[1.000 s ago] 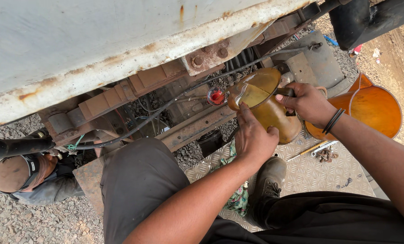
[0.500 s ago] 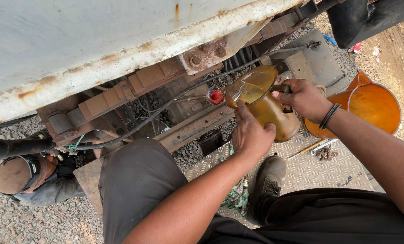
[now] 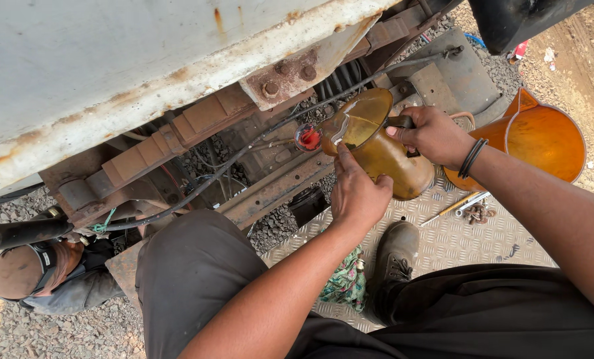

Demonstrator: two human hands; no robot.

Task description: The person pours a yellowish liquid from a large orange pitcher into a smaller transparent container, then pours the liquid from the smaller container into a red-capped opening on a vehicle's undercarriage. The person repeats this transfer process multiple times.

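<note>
Right hand [image 3: 433,135] wraps closed around the handle of a brass-coloured metal jug [image 3: 377,146], which is tilted, spout end toward the left. Left hand [image 3: 357,193] is under and against the near side of the jug, fingers curled on its body, index finger stretched up along the rim. Amber liquid is visible inside the jug's open top. At the spout sits a small red translucent funnel or cap [image 3: 307,137], just beside the jug's lip; can't tell if they touch. Jug is held in the air, centre of the scene, above a rusty vehicle frame [image 3: 177,133] with cables and bolts. Black wristband [image 3: 471,158] on the right wrist. To the right, just behind the right hand, an orange plastic jug [image 3: 543,143] stands on a checker-plate metal floor [image 3: 456,246]. A screwdriver [image 3: 450,208] and small fittings lie on the plate near it. A dark boot [image 3: 393,262] rests on the plate, a patterned cloth [image 3: 347,282] beside it. Bottom left, another person in a cap [image 3: 17,272] crouches on the gravel.
</note>
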